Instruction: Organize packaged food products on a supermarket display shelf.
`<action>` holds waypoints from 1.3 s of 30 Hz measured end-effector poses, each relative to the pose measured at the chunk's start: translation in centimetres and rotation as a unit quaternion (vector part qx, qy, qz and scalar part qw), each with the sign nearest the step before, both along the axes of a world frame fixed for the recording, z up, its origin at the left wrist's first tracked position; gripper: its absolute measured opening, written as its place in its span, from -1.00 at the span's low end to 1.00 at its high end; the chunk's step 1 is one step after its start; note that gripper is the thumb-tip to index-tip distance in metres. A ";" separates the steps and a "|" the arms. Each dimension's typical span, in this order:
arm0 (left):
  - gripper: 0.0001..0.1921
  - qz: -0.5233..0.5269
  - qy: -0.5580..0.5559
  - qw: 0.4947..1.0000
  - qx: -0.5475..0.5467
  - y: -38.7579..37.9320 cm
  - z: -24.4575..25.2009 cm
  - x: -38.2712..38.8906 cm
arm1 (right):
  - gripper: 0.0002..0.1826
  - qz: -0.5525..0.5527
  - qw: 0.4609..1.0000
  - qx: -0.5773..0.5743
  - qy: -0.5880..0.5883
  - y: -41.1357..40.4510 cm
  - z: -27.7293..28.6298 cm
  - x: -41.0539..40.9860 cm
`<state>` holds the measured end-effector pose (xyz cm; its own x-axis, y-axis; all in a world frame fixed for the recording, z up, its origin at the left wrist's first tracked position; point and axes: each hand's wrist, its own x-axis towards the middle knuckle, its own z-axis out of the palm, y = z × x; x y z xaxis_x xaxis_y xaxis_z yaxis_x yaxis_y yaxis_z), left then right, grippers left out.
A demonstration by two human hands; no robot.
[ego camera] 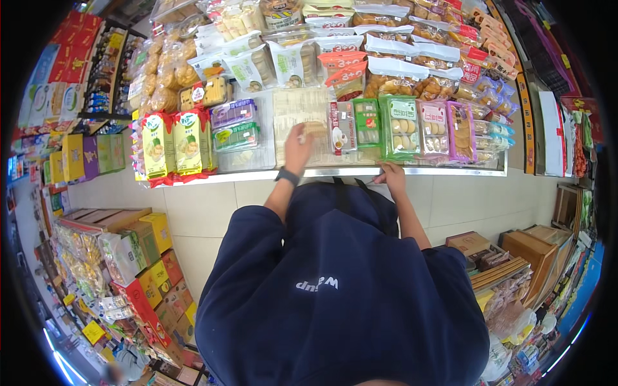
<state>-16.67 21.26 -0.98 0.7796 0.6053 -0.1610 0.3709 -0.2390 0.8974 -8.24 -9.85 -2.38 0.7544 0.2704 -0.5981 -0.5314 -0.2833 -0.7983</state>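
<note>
My left hand (pixel 298 149), with a dark band on its wrist, reaches over flat, pale packets (pixel 301 103) in the middle of the display stand. Its fingertips are at a small beige packet (pixel 316 128); whether they grip it is unclear. My right hand (pixel 393 178) is at the metal front edge (pixel 449 171) of the stand, fingers curled, their grip not plain. Just beyond it stands a green pack of round cakes (pixel 403 128). A red-and-white cake box (pixel 343 128) and a green tray pack (pixel 368 123) lie between my hands.
Yellow-and-red bags (pixel 188 142) and purple and green trays (pixel 235 125) sit at left. Pink (pixel 434 128) and purple packs (pixel 462 131) are at right, with bagged pastries (pixel 396 79) behind. Stacked cartons (pixel 154 275) stand behind me at left, wooden crates (pixel 528 251) at right.
</note>
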 end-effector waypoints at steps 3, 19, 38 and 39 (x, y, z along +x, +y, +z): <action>-0.50 -0.026 -0.026 0.983 0.178 6.7 0.5 -4.8 | -0.68 0.006 1.000 0.005 0.004 0.3 0.2 0.1; -0.34 -0.146 0.282 0.858 0.404 19.9 3.4 -7.4 | -0.70 0.012 1.000 0.012 0.020 0.4 0.4 0.3; -0.21 -0.080 0.144 0.986 0.038 5.0 4.1 0.2 | -0.70 0.006 0.999 0.028 0.028 0.4 0.8 0.4; -0.20 -0.077 0.146 0.986 0.015 3.3 3.9 1.7 | -0.70 0.003 0.999 0.032 0.033 0.5 0.9 0.4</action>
<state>-15.00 24.61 2.91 0.7853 0.4910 -0.3771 0.5704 -0.3371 0.7490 -7.89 -9.33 -1.49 0.7120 0.3136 -0.6282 -0.5823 -0.2362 -0.7779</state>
